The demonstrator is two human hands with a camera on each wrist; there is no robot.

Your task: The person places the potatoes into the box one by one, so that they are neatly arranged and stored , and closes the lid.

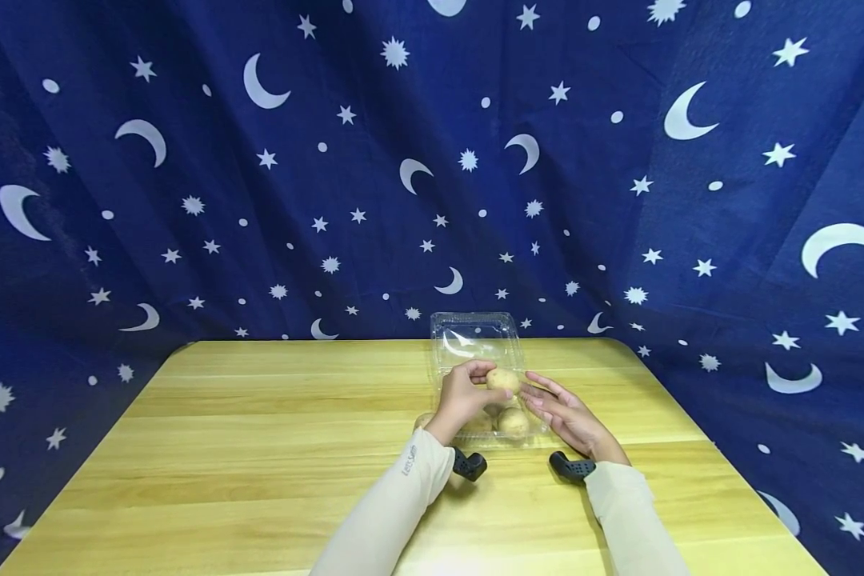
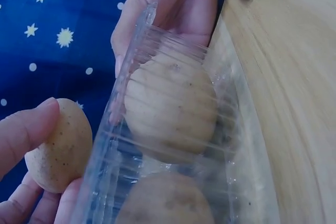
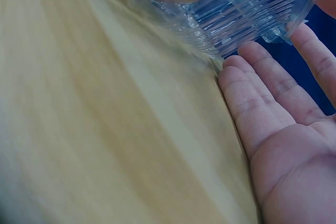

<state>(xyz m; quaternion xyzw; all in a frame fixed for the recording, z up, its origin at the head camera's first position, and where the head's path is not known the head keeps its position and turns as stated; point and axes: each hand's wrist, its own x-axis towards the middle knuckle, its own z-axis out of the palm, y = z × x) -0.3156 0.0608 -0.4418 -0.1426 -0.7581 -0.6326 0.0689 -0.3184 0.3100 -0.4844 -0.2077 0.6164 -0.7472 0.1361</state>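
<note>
My left hand pinches a pale potato between thumb and fingers, above a clear plastic clamshell box. In the left wrist view, the held potato is speckled and sits just outside the box's ribbed wall. Two potatoes lie inside the box, seen through the plastic. My right hand is beside the box's right side, fingers extended. The right wrist view has its fingertips close against the ribbed plastic; whether they all touch is unclear.
The box's transparent lid stands raised at the back. Another potato shows at the left of the box, partly behind my left wrist. Everything stands on a light wooden table, with a blue star-and-moon curtain behind it.
</note>
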